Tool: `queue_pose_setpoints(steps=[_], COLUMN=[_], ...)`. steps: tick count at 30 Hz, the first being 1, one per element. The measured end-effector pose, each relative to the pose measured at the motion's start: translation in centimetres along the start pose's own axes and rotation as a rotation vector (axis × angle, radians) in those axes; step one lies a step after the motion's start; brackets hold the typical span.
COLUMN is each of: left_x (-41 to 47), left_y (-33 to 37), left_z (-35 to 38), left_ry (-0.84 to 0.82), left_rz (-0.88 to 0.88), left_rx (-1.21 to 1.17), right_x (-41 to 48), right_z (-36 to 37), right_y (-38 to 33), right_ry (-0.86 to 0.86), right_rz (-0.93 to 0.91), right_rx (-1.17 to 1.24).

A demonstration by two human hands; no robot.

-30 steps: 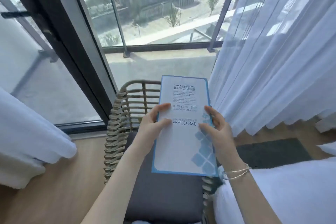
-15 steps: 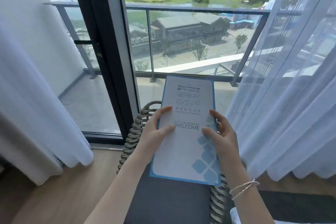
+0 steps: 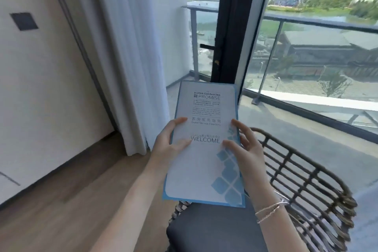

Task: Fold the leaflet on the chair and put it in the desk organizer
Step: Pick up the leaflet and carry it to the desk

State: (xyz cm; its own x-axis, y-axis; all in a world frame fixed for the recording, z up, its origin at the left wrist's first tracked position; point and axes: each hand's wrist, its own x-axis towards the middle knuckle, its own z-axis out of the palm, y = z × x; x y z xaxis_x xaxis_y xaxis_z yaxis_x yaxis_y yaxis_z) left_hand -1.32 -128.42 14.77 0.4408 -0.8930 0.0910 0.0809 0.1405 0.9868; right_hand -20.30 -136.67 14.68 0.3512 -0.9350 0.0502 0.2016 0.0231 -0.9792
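A tall white leaflet (image 3: pixel 202 170) with a blue border and the word WELCOME is held upright in front of me, folded shut into one panel. My left hand (image 3: pixel 166 145) grips its left edge, thumb on the front. My right hand (image 3: pixel 246 147) holds the right edge, thumb pressed on the blue squares. Below and to the right stands the wicker chair (image 3: pixel 302 172) with a dark grey seat cushion (image 3: pixel 214 229). No desk organizer is in view.
A white curtain (image 3: pixel 126 57) hangs at the left beside a cream wall (image 3: pixel 41 80). A dark door frame (image 3: pixel 233 24) and glass window lie ahead, with a balcony rail (image 3: pixel 319 20) outside. Wooden floor (image 3: pixel 67 188) stretches to the lower left.
The view has swung left and upward: the chair now lies at the right, and the wall and left curtain have come into sight. Both hands keep the same hold on the leaflet.
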Motion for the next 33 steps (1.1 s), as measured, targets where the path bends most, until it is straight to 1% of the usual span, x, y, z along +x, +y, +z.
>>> queue_pose_setpoints(steps=[5, 10, 15, 20, 26, 31, 33], left_x=[-3.0, -7.1, -12.1, -17.6, -24.6, -27.9, -28.8], left_y=[1.8, 3.5, 5.3, 7.2, 8.3, 7.3, 6.9], left_z=[-9.4, -19.4, -29.8, -39.2, -46.8, -51.3, -53.5], left_ry=[0.301, 0.597, 0.855, 1.098, 1.406, 1.654, 1.753], left_rz=[0.032, 0.048, 0.073, 0.145, 0.179, 0.183, 0.18], left_rx=[0.01, 0.042, 0.08, 0.136, 0.173, 0.161, 0.161], right_x=[1.7, 1.4, -1.2, -4.9, -10.7, -14.2, -15.5], right_z=[10.7, 23.0, 36.0, 48.7, 61.0, 69.3, 72.9], right_y=[2.0, 4.2, 6.5, 9.0, 11.6, 14.6, 15.9], right_ry=[-0.271, -0.514, -0.762, -0.996, -1.293, -1.544, -1.63], right_rz=[0.071, 0.158, 0.197, 0.21, 0.297, 0.315, 0.351], right_rx=[0.002, 0.026, 0.022, 0.035, 0.043, -0.007, -0.004])
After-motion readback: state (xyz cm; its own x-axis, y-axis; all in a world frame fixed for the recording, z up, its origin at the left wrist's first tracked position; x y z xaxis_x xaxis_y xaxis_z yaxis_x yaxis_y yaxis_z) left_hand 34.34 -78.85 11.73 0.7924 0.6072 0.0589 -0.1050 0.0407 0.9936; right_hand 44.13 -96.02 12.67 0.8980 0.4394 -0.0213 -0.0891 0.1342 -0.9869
